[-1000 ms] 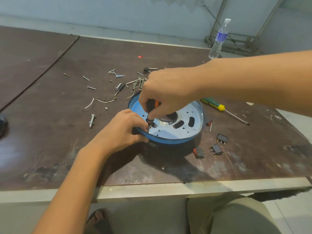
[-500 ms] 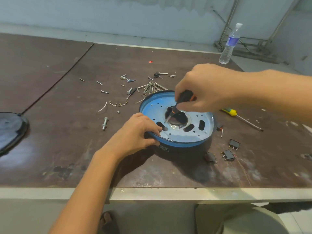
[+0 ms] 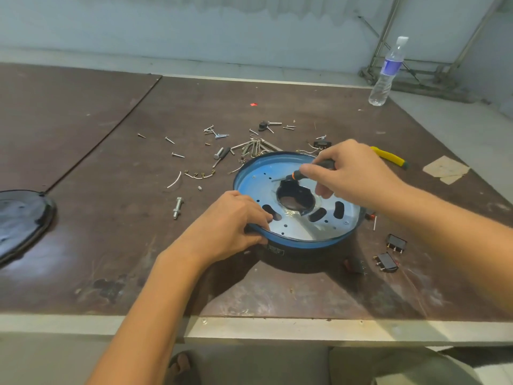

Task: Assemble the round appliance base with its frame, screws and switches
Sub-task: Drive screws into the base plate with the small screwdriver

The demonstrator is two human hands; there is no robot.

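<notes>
One round blue base (image 3: 299, 241) sat mid-table, and our left hand (image 3: 230, 226) gripped its near-left rim. Our right hand (image 3: 352, 173) clenched a black-and-orange screwdriver (image 3: 323, 164) above it. Three black switches (image 3: 385, 261) lay near right, with loose screws (image 3: 254, 147) far left.

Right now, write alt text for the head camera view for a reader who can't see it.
A person's left hand grips the near rim of a round blue appliance base on a brown table, while the right hand holds a small black-and-orange screwdriver over its metal plate. Loose screws lie behind the base; black switches lie to its right.
</notes>
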